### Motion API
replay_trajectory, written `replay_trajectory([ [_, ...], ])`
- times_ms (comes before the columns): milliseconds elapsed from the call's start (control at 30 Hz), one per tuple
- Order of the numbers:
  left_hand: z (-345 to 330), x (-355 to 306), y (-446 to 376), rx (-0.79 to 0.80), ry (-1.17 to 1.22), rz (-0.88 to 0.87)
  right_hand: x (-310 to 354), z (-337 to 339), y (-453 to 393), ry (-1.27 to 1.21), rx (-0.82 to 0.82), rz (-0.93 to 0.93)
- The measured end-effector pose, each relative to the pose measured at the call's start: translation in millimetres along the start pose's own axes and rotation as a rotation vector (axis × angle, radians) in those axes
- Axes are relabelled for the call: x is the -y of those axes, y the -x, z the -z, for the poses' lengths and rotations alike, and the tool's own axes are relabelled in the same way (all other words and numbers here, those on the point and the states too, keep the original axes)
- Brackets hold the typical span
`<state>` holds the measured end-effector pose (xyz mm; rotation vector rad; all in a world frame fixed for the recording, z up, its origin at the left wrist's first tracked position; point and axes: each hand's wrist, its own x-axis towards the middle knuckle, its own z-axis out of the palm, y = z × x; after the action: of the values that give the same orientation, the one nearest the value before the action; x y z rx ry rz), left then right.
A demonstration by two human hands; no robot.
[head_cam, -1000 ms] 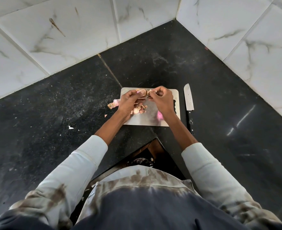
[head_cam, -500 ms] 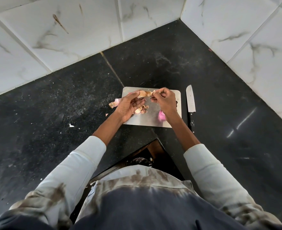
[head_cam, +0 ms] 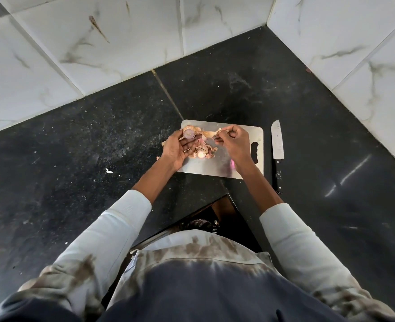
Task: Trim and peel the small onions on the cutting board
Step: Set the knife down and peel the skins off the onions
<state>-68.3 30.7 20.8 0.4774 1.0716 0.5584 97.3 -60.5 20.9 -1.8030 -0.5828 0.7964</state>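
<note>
Onions take centre stage on a steel cutting board (head_cam: 243,168) set in the corner of a black stone counter (head_cam: 75,147). Since a second ago, the hands have drawn apart: the left hand (head_cam: 180,149) now cups a trimmed small onion (head_cam: 189,133) at its fingertips over the board's far left corner, while the right hand (head_cam: 235,141) pinches a torn strip of papery skin (head_cam: 211,134). Peeling appears well under way. A knife (head_cam: 277,145) lies idle just right of the board. No brands or writing are legible.
</note>
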Motion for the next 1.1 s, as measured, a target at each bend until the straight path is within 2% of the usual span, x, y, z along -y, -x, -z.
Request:
replay_trajectory([
  [233, 1.6, -6.0, -1.9, -0.053, -0.064, -0.015, -3.1, -3.0, 1.3, 0.049, -0.02, -0.012],
  [500, -10.5, -3.1, 1.8, 0.003, -0.136, -0.019, 8.3, -11.4, 12.1, 0.223, 0.227, 0.158],
  [567, -14.8, -3.4, 3.4, 0.017, -0.142, -0.019, 10.8, -16.6, 15.3, 0.225, 0.245, 0.163],
  [733, -19.1, -2.6, 5.8, 0.059, -0.167, -0.011, 10.3, -21.5, 18.7, 0.246, 0.122, 0.225],
  [867, -17.1, -2.4, 11.1, 0.145, -0.273, -0.049, 10.0, -17.0, 13.3, 0.264, 0.066, 0.255],
  [1000, -14.9, -1.4, 13.5, 0.216, -0.331, -0.099, 10.4, -11.2, 8.6, 0.236, 0.061, 0.207],
  [1100, -16.0, 0.8, 15.1, 0.199, -0.331, -0.108, 12.4, -10.7, 8.9, 0.204, 0.058, 0.137],
])
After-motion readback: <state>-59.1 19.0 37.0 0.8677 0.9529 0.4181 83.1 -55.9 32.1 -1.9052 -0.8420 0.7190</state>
